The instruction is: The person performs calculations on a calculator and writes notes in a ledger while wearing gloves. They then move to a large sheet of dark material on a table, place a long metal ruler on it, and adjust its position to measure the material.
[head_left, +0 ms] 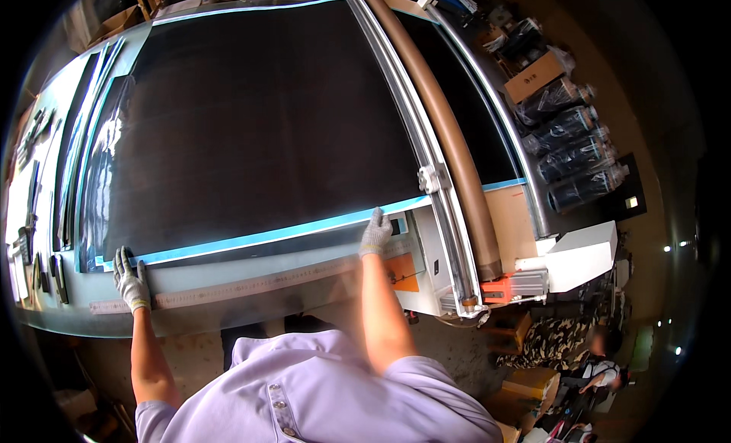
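A large dark sheet [266, 116] with a blue-and-white border strip [266, 236] along its near edge lies across a glass-topped table. My left hand [132, 280], in a pale grey knit glove, rests at the sheet's near left corner with its fingers spread. At the near right part of the border is my right hand [375, 234], gloved alike, its fingers drawn together on the sheet's edge. What lies under those fingertips is hidden. A long ruler [251, 289] runs along the table's front edge, nearer to me than the sheet.
On the right, a metal rail [396, 93] and a brown roller [438, 116] cross the table, with a white machine housing [582, 256] beyond. Plastic-wrapped rolls [571, 131] and a cardboard box [534, 76] lie farther right. Thin strips [72, 161] lie at the left. Another person [601, 371] is at lower right.
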`<state>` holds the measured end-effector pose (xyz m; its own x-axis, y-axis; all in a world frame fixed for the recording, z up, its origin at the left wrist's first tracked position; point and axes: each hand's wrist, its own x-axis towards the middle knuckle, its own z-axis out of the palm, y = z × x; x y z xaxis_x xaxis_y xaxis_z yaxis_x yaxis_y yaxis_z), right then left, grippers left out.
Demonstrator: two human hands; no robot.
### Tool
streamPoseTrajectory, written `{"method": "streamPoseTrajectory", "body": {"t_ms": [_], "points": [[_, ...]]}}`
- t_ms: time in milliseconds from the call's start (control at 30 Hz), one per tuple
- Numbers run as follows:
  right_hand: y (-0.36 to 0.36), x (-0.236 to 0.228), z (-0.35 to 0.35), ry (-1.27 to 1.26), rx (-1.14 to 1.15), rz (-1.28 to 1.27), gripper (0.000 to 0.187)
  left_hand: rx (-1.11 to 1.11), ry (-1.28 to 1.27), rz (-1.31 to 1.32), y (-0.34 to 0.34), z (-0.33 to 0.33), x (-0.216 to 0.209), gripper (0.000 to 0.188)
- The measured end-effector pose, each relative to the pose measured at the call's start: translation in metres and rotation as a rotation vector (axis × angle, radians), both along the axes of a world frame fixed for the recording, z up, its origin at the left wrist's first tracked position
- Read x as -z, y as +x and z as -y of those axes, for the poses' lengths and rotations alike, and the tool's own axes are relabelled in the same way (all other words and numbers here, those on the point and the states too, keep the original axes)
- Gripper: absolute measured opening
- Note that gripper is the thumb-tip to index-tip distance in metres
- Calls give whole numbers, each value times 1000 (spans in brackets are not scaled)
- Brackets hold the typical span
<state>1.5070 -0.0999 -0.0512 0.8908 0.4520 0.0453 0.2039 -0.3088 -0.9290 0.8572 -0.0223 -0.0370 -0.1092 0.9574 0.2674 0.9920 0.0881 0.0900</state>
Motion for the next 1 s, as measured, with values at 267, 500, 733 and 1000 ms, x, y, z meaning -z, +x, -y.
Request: {"method": "streamPoseTrajectory", "body": {"t_ms": [267,500,733,1000], "points": [[45,27,12,-153,120,266,57,-17,125,167,8,0,-4,42],[37,-8,18,-389,101,239,55,-118,97,167,16,10,-20,52],[35,-10,5,-175,86,202,42,-139,64,121,14,17,-15,58],[57,21,1,-259,3,497,33,-214,-54,96,23,14,-36,64]]}}
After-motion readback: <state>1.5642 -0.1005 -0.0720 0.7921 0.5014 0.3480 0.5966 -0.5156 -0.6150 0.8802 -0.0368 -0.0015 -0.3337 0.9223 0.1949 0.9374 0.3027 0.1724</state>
